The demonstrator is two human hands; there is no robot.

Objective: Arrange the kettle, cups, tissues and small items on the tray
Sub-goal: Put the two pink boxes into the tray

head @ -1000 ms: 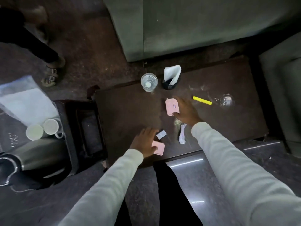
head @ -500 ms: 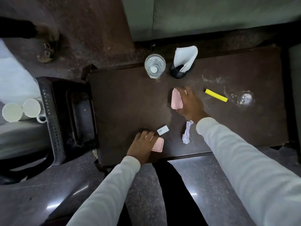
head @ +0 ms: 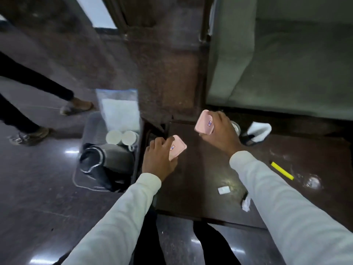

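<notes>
Both hands are up off the dark table (head: pixel 200 188), each gripping a pink packet: left hand (head: pixel 158 161) on one (head: pixel 176 148), right hand (head: pixel 221 136) on the other (head: pixel 204 123). Kettle (head: pixel 108 161) and two white cups (head: pixel 122 137) sit left.

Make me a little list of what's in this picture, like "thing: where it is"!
left hand: holding a pink packet
right hand: holding another pink packet, lifted above the table
table: dark wood
yellow stick: lying on the table, right side
white slip: flat on the table
tissue holder: at the table's far edge
two white cups: left of the table, beside the kettle
</notes>
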